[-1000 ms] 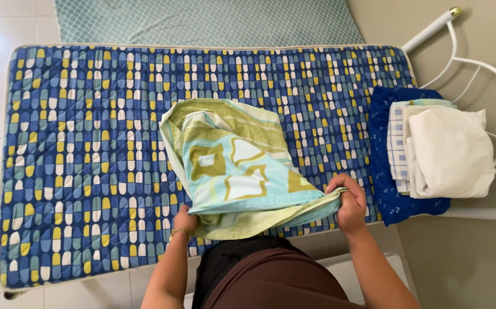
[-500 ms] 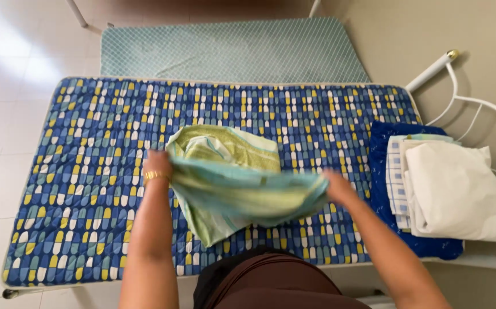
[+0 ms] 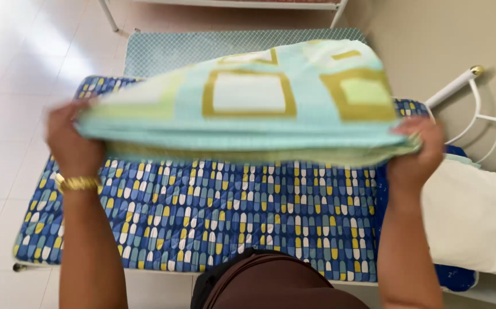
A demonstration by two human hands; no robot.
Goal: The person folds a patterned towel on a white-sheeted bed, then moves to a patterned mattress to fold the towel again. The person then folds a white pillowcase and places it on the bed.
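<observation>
A light blue cloth (image 3: 259, 103) with green and olive square patterns is stretched wide in the air above the bed. My left hand (image 3: 70, 143), with a gold bracelet on the wrist, grips its left end. My right hand (image 3: 414, 154) grips its right end. The cloth billows up and hides the far part of the blue patterned mattress cover (image 3: 231, 212) underneath.
A pile of folded white linen (image 3: 471, 217) lies on a dark blue cloth at the right end of the bed, by the white metal bed frame (image 3: 460, 86). A teal mat (image 3: 162, 51) lies on the tiled floor beyond the bed.
The cloth was bunched on the bed between my hands. Both hands have lifted it and spread apart, so it now hangs stretched and billowing above the mattress.
</observation>
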